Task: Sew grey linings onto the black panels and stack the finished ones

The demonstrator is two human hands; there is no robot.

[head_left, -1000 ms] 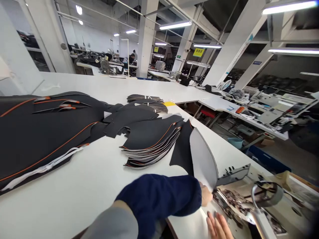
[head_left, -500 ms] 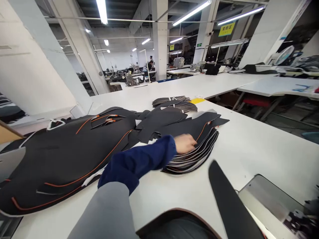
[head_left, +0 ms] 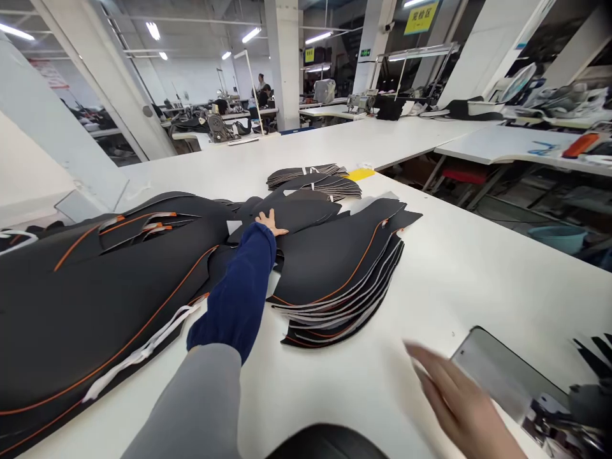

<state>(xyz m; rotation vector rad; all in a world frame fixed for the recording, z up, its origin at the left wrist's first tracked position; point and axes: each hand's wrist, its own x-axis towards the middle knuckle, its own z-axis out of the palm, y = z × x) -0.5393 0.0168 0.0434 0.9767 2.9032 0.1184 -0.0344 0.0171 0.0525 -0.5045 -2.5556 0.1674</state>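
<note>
My left hand [head_left: 271, 223], at the end of a navy sleeve, reaches across and rests with spread fingers on a pile of dark cut pieces [head_left: 306, 213]. Just right of it lies a stack of black panels with orange piping [head_left: 335, 255], its layers fanned at the front edge. My right hand [head_left: 449, 389] is low on the right above the white table, slightly blurred, fingers extended and holding nothing. Large black panels with orange piping [head_left: 119, 287] cover the left side, with a white strip [head_left: 143, 350] along their edge.
A sewing machine [head_left: 559, 414] stands at the lower right, beside a grey plate [head_left: 507, 363]. Tied bundles [head_left: 310, 175] lie farther back near a yellow patch [head_left: 359, 174]. A black rounded object [head_left: 329, 443] is at the bottom edge. Other worktables and people are in the background.
My left hand has moved left and back from the fanned stack to the pile behind. My right hand has come into view, and the long black piece at the lower right is gone from view.
</note>
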